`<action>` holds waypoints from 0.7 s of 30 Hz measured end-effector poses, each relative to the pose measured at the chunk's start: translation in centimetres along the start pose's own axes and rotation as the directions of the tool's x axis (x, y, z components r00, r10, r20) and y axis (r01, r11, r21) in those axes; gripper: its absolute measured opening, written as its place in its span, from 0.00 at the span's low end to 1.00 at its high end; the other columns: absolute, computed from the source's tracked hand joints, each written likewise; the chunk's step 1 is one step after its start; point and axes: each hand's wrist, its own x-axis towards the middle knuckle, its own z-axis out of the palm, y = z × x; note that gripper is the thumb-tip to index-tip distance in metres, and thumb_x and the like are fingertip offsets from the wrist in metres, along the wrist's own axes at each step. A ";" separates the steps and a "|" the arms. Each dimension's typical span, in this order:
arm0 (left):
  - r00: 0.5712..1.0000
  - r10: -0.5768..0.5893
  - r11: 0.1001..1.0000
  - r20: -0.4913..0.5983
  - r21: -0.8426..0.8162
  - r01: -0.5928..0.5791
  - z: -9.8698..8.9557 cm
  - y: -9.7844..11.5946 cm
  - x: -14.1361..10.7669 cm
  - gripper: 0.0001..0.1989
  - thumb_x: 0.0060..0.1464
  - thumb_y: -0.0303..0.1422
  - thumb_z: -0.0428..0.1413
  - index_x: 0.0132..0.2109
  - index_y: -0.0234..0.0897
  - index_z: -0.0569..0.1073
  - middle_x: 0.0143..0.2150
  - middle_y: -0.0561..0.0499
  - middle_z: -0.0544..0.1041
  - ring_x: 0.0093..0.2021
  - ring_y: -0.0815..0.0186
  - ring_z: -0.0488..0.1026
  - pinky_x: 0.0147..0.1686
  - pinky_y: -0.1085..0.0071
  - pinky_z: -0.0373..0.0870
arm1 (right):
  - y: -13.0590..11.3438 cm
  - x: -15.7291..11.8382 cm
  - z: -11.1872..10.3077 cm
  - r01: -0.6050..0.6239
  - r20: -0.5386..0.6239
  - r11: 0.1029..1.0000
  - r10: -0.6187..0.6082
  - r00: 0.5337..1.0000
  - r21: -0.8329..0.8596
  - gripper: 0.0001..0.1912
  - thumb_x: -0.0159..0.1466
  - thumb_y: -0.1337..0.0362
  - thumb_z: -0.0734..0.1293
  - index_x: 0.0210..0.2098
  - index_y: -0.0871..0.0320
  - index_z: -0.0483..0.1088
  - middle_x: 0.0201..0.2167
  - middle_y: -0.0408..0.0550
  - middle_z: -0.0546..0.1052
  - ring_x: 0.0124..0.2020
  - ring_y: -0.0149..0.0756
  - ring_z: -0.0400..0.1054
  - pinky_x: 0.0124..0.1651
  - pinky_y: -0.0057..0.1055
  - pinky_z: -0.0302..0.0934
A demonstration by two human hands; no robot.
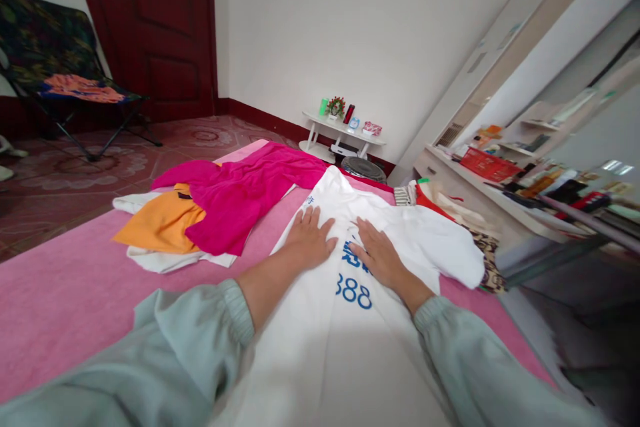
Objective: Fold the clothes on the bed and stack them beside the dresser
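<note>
Two bare hands lie palm down on a white T-shirt (345, 347), which is spread over a pink cover (75, 293) on what looks like a bed. The left hand (309, 240) is on one side of the chest, fingers fanned toward the shirt's far end. The right hand (381, 259) rests opposite, partly over the blue print (356, 293). Each grip is open, pinching nothing; flat palms probably spread the pressure, keeping the cloth down without bunching it. The hands are apart, with blue lettering visible between them, so both sides of the chest are steadied. One sleeve (453, 250) reaches out to the right, leaving that shoulder fairly open, though soft creases remain visible. A magenta garment (250, 193) and an orange one (165, 223) lie loosely heaped to the left, seemingly out of the arms' way
</note>
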 end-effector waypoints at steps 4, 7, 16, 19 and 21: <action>1.000 0.020 1.000 -0.007 0.021 -0.020 0.0 0.0 -0.1 0.31 0.62 0.49 0.37 0.66 0.39 0.56 0.69 0.39 0.50 0.68 0.48 0.44 0.64 0.51 0.40 | -0.8 -0.3 -0.4 -0.186 -0.025 0.982 0.185 0.982 -0.028 0.35 0.67 0.44 0.47 0.68 0.55 0.42 0.69 0.48 0.45 0.69 0.42 0.37 0.66 0.46 0.39; 0.999 0.034 0.999 0.003 0.030 -0.034 -0.3 0.0 -0.6 0.32 0.62 0.48 0.37 0.66 0.33 0.54 0.69 0.36 0.50 0.68 0.48 0.44 0.64 0.51 0.41 | -1.7 -1.3 -0.2 -0.383 -0.030 0.923 0.382 0.924 -0.047 0.37 0.67 0.45 0.45 0.68 0.60 0.42 0.69 0.53 0.44 0.69 0.44 0.37 0.65 0.49 0.40; 0.969 0.206 0.977 0.136 0.032 -0.212 -3.0 -2.5 -7.5 0.30 0.64 0.45 0.37 0.67 0.35 0.49 0.70 0.41 0.46 0.69 0.57 0.43 0.65 0.60 0.43 | -2.9 -6.0 -0.4 -0.409 0.029 0.912 0.409 0.912 -0.020 0.36 0.67 0.45 0.44 0.68 0.60 0.44 0.69 0.52 0.43 0.69 0.48 0.36 0.65 0.53 0.39; 0.975 0.190 0.979 0.118 0.055 -0.198 -3.7 -2.8 -11.1 0.30 0.64 0.46 0.36 0.67 0.34 0.52 0.70 0.41 0.45 0.69 0.57 0.41 0.65 0.60 0.41 | -3.2 -6.8 -0.5 -0.415 -0.001 0.910 0.415 0.910 -0.001 0.35 0.67 0.45 0.45 0.67 0.58 0.46 0.69 0.51 0.45 0.68 0.49 0.38 0.64 0.54 0.40; 0.981 0.153 0.985 0.118 0.062 -0.161 -4.3 -2.4 -13.6 0.32 0.64 0.48 0.36 0.67 0.34 0.53 0.70 0.41 0.44 0.70 0.57 0.39 0.66 0.59 0.40 | -3.4 -7.0 -0.5 -0.420 -0.027 0.907 0.421 0.907 0.011 0.35 0.67 0.45 0.46 0.67 0.57 0.48 0.69 0.50 0.46 0.68 0.49 0.39 0.64 0.54 0.40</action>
